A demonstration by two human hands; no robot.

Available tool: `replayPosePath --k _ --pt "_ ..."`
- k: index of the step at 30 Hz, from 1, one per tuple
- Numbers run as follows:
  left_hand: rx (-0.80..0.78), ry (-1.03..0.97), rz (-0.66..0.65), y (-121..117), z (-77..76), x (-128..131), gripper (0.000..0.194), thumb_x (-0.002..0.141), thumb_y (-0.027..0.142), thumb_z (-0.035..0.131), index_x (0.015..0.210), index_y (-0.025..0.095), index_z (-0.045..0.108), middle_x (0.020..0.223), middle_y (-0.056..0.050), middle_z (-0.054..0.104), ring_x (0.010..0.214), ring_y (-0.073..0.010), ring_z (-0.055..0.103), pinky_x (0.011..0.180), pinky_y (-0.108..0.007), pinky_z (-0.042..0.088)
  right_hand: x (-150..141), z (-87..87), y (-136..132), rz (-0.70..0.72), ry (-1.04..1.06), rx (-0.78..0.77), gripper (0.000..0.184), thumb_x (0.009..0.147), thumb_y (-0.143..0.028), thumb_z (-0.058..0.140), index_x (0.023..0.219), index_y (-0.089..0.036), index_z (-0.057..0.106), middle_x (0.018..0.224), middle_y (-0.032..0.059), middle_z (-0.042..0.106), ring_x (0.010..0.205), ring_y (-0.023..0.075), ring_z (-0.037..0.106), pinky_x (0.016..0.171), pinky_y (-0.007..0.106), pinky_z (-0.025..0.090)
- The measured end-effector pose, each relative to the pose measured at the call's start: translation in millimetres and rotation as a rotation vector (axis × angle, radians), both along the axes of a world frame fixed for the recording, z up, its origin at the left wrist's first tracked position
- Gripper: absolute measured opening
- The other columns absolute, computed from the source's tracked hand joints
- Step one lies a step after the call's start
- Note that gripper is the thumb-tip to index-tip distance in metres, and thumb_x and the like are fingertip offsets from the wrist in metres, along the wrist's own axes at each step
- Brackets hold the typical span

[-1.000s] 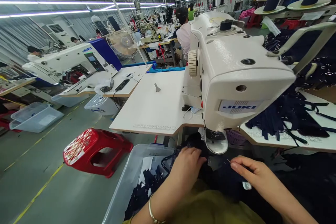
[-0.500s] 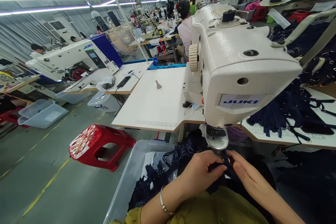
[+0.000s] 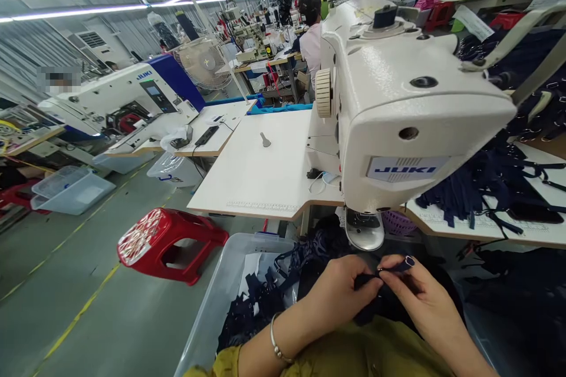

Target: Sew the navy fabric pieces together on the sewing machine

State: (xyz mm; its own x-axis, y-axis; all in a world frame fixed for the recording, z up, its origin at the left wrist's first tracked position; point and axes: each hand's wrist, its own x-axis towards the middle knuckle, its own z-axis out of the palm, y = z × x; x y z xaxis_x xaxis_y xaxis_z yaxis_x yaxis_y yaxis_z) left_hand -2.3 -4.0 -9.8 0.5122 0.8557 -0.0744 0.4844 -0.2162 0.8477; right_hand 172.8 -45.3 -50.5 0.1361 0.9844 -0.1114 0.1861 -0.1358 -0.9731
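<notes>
Just below the presser area of a white sewing machine (image 3: 398,118), my two hands meet over a navy strap (image 3: 401,265). My left hand (image 3: 342,288) pinches the dark strap between thumb and fingertips. Opposite it, my right hand (image 3: 418,288) has thumb and fingers closed on the same strap, whose end with a small light ring or slider (image 3: 410,261) sticks out over the fingers. The rounded metal end of the machine bed (image 3: 365,240) is just above both hands, apart from them. Dark fabric beneath the hands is hard to make out.
A clear plastic bin (image 3: 212,288) with navy straps (image 3: 247,312) stands at my left. Further left is a red stool (image 3: 177,244). The white table (image 3: 260,171) carries a small metal piece (image 3: 265,139). Navy straps (image 3: 469,188) are heaped on the right tabletop.
My right hand has turned and its fingers have curled in, now pinching the strap. The strap's end with the light ring now shows above the right fingers. My left hand stays nearly in place.
</notes>
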Motion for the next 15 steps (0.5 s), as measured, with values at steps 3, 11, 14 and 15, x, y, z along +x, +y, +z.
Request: replayPosePath --k 3,11,14,15 --pt "0.075 -0.004 -0.025 -0.5 -0.6 2.0 0.007 0.086 0.019 0.061 0.088 0.015 0.067 0.082 -0.003 0.061 0.077 -0.0145 0.056 0.069 -0.021 0.041 -1.7 -1.7 0.3 -0.018 -0.075 0.040 0.024 0.084 -0.048 0.059 0.087 -0.025 0.064 0.090 0.0023 0.069 0.086 0.0185 0.067 0.075 0.023 0.054" --pt "0.145 -0.091 0.014 -1.0 -6.8 3.5 0.007 0.085 0.021 0.066 0.084 0.015 0.069 0.075 -0.001 0.059 0.068 -0.0121 0.056 0.062 -0.019 0.041 -6.2 6.0 4.3 -0.073 -0.144 0.054 0.027 0.085 -0.049 0.054 0.089 -0.024 0.066 0.086 0.0029 0.073 0.080 0.0187 0.070 0.069 0.022 0.056" --pt "0.128 -0.099 0.041 -0.9 -1.5 4.7 0.008 0.085 0.021 0.065 0.080 0.015 0.067 0.072 0.000 0.058 0.065 -0.0113 0.054 0.059 -0.019 0.040 -6.5 9.8 5.7 -0.093 -0.160 0.067 0.028 0.082 -0.050 0.059 0.089 -0.024 0.067 0.085 0.0033 0.073 0.080 0.0198 0.070 0.070 0.024 0.056" --pt "0.112 -0.103 0.043 -0.6 1.0 4.9 0.007 0.084 0.020 0.065 0.080 0.015 0.067 0.071 0.000 0.057 0.065 -0.0109 0.054 0.059 -0.019 0.040 -6.6 10.9 6.4 -0.089 -0.151 0.062 0.028 0.082 -0.050 0.059 0.089 -0.024 0.066 0.085 0.0034 0.073 0.079 0.0198 0.069 0.069 0.024 0.055"
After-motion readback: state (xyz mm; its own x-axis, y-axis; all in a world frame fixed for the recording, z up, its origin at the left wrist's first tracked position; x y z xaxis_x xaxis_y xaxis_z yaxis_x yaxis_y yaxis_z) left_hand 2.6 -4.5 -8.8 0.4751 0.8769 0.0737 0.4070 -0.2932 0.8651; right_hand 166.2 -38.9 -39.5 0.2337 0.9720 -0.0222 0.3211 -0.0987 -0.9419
